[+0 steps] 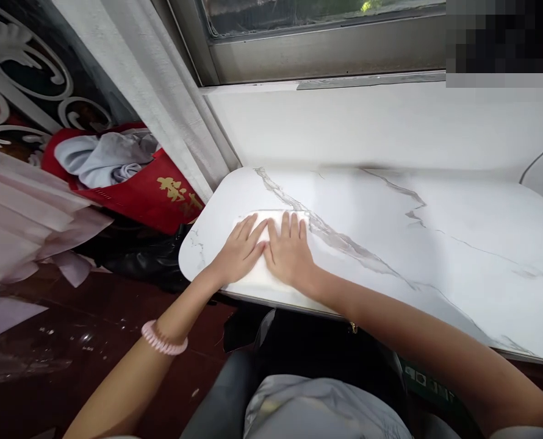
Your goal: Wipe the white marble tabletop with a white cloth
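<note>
Pink ruffled fabric [28, 213] hangs at the far left beside a red bag [161, 198] with gold lettering, its mouth wide enough to hold a heap of pale grey cloth [109, 158]. A white curtain [147, 73] falls between the bag and a metal-framed window [326, 55]. A pink coiled hair tie [164, 347] circles the left forearm, perhaps worn there to keep it within reach. The left hand [240, 251] lies palm down, fingers extended and slightly parted, gripping nothing, on a white sheet [260, 277] near the left end of a marble-patterned table [367, 210]; whether it is cloth or paper is hard to tell. Just beside it, the right hand [290, 253] rests equally flat, fingers straight and thumb angled toward its partner, also grasping nothing. Spread side by side, the palms appear set to press the sheet evenly against the hard top and keep it from slipping. The tabletop's grey veining runs off rightward toward a dark cable [542, 151] against the white wall.
</note>
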Action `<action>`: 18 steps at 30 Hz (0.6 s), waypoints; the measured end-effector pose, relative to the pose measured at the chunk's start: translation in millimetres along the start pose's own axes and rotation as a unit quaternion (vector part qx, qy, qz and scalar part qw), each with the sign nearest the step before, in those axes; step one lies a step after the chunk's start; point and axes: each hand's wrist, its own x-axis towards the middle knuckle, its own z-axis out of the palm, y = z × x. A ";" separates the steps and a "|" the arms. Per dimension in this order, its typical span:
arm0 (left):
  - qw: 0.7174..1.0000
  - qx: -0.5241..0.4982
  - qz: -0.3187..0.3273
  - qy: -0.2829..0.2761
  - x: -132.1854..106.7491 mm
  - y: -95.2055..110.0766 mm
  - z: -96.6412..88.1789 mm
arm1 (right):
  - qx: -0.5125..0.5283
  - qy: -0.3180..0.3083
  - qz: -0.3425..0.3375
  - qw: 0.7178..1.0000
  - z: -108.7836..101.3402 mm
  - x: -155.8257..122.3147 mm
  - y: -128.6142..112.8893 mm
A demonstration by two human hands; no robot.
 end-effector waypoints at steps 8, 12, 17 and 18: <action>0.998 -0.025 -0.047 0.012 -70.7 -55.6 -9.9 | 0.050 -0.040 -0.071 0.995 7.3 -0.9 -75.1; 0.998 -0.019 -0.053 0.009 -48.3 -96.5 -13.6 | 0.063 -0.048 -0.061 0.995 13.4 32.9 -87.7; 0.998 -0.002 -0.069 -0.013 19.0 -128.9 -19.8 | 0.054 -0.022 -0.033 0.998 22.8 94.6 -73.0; 0.997 0.002 -0.071 -0.020 35.4 -131.0 -21.5 | 0.053 -0.017 -0.027 0.998 24.4 108.2 -66.2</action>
